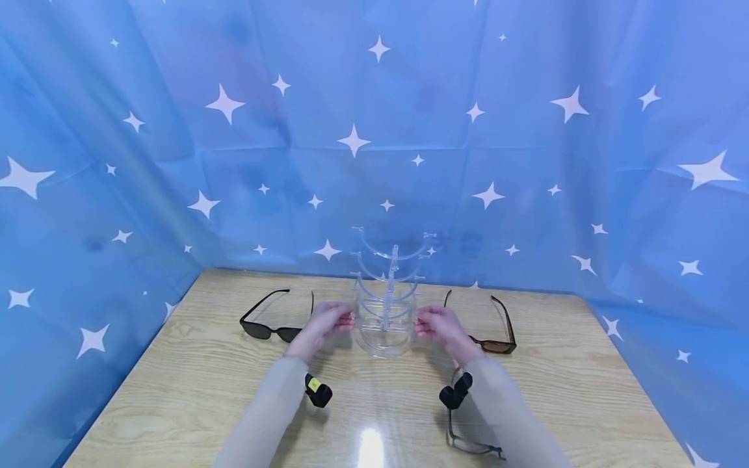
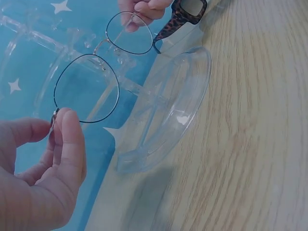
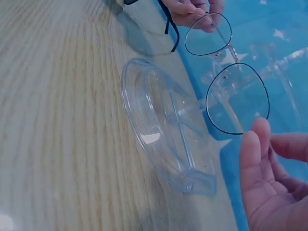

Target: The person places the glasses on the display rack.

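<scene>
Your left hand (image 1: pixel 326 322) is at 9 o'clock of the stand, its fingers half curled, thumb and fingertips pinching one outer end of the round, thin-rimmed wire glasses with clear lenses (image 2: pixel 99 46). Your right hand (image 1: pixel 435 323) is at 3 o'clock, fingers bent in the same way, pinching the glasses' other end. The glasses span the gap between your hands, at the clear plastic display stand with a curved base and tiers of arc-shaped arms (image 1: pixel 391 286); you cannot tell whether they touch it.

The stand is upright on the pale wood-grain table (image 1: pixel 205 390). Measured from it, the black-framed sunglasses with dark lenses (image 1: pixel 257 330) lie at 9 o'clock, the brown tortoiseshell glasses with tinted lenses (image 1: pixel 499 347) at 3 o'clock, and a dark, thin-framed pair of spectacles (image 1: pixel 471 447), partly hidden by your right forearm, between 4 and 5 o'clock. At 12 o'clock hangs the blue curtain with white stars (image 1: pixel 374 97).
</scene>
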A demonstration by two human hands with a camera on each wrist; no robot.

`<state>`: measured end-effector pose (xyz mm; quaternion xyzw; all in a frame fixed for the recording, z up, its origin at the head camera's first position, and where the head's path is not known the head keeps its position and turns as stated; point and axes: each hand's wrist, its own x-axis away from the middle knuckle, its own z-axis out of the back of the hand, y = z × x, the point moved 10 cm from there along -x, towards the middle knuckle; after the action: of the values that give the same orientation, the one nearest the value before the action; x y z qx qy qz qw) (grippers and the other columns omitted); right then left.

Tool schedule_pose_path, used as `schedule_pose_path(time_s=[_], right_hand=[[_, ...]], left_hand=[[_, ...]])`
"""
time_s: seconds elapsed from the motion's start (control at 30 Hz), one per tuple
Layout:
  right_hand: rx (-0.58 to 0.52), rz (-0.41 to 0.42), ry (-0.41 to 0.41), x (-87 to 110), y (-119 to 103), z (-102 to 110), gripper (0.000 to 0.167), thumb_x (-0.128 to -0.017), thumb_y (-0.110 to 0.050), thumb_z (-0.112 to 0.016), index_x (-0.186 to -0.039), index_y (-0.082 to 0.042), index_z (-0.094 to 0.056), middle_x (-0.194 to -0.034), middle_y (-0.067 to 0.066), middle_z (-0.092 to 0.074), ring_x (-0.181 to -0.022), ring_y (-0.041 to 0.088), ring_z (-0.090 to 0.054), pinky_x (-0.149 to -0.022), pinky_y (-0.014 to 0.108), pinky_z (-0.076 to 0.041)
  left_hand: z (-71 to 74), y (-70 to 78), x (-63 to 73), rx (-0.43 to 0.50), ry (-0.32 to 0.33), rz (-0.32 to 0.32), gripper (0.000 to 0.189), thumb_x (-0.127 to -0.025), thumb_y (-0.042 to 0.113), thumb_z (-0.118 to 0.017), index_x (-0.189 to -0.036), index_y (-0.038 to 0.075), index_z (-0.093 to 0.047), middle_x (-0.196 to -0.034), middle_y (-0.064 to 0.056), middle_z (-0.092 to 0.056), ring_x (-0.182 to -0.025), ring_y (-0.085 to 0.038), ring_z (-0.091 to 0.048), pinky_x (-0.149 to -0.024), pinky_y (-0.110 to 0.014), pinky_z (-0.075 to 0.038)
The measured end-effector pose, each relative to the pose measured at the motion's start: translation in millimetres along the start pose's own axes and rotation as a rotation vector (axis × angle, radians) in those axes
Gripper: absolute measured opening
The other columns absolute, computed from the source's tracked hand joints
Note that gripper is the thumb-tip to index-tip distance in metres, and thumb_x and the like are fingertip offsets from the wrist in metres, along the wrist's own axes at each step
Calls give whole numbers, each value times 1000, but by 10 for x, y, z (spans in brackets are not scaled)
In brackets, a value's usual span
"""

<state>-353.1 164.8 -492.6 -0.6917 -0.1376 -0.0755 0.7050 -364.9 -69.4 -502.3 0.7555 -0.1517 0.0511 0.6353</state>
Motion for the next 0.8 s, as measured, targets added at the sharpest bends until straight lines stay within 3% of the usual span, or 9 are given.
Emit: schedule_pose_path(time_s=[0.43, 0.8], right_hand=[[-12, -14, 39, -150, 45, 65, 35, -95, -5, -49, -125, 14, -46, -82, 10, -64, -63, 8, -60, -59, 19, -54], [-27, -18, 49, -185, 112, 100, 35, -94, -4, -50, -124, 14, -46, -76, 6, -62, -64, 8, -60, -60, 19, -54]], left_hand=[[22, -34, -59, 53, 61, 23, 36, -92, 6, -56, -120, -16, -50, -80, -10, -63, -66, -9, -61, -64, -18, -55], [4, -81, -73, 57, 57, 17, 36, -92, 3, -55, -122, -16, -49, -92, -20, -63, -68, -12, -61, -66, -20, -56]])
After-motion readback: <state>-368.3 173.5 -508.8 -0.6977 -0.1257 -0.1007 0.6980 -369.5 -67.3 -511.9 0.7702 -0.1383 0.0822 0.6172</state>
